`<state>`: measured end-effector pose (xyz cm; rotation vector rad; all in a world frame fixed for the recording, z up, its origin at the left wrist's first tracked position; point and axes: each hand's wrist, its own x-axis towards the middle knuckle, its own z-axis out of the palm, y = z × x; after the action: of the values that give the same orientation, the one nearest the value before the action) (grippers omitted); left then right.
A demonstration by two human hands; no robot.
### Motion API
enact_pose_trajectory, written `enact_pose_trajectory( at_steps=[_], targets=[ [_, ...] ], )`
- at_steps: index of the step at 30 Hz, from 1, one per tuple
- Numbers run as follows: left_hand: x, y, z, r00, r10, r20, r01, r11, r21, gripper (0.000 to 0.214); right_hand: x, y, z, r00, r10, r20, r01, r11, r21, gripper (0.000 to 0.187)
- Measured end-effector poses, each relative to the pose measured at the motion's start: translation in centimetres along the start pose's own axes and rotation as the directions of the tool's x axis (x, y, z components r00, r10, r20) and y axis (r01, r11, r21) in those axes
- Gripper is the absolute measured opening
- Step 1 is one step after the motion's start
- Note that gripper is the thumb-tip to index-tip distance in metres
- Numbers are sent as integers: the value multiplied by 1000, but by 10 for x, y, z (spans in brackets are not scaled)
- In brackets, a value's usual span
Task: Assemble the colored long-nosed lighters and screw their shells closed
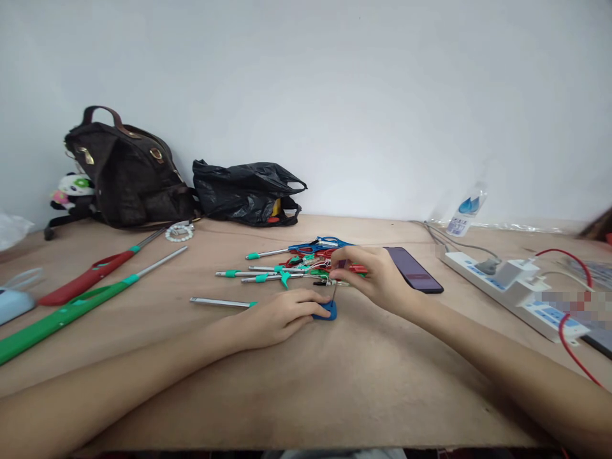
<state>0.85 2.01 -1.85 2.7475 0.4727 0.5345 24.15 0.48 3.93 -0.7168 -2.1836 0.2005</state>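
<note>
My left hand (291, 313) lies over a blue long-barrelled lighter and pins it to the table. The lighter's blue handle end (327, 312) pokes out past the fingertips, and its metal barrel (222, 302) sticks out to the left; the middle is hidden. My right hand (370, 274) pinches a small screwdriver (334, 293) upright, its tip down at the blue end. Whether a screw sits there is too small to tell. Just behind the hands is a pile of lighter parts (306, 262), with metal barrels, teal pieces, wires and red and blue handles.
On the left lie a red lighter (90, 277) and a green lighter (71, 312), near a beaded bracelet (179, 232). A dark backpack (129, 172) and black plastic bag (243, 191) stand behind. Rightward are a phone (415, 270), a power strip (507, 293) with cables, and a bottle (467, 209).
</note>
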Motion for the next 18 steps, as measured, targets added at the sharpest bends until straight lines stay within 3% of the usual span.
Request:
enact_pose_trajectory(
  at_steps=[3, 8, 10, 14, 16, 18],
  targets=[
    [0, -1, 0, 1000, 7, -4, -7, 1000, -2, 34, 0, 2, -1, 1000, 7, -14, -7, 1000, -29, 15],
    [-1, 0, 1, 1000, 7, -11, -7, 1000, -11, 35, 4, 1, -10, 986, 27, 161, -67, 968, 242, 29],
    [-1, 0, 1, 1000, 9, -13, -9, 1000, -11, 35, 3, 3, -9, 991, 11, 131, -37, 980, 198, 25],
    [-1, 0, 1, 1000, 10, -10, -10, 1000, -5, 35, -1, 7, -4, 998, -67, 14, 68, 994, -89, 20],
    [-1, 0, 1, 1000, 5, -5, -5, 1000, -2, 35, -1, 5, -5, 996, -75, 50, 80, 989, -122, 25],
    [0, 0, 0, 1000, 3, -2, -3, 1000, -2, 35, 1, 1, -9, 991, -64, 120, 69, 997, -38, 33]
  ],
)
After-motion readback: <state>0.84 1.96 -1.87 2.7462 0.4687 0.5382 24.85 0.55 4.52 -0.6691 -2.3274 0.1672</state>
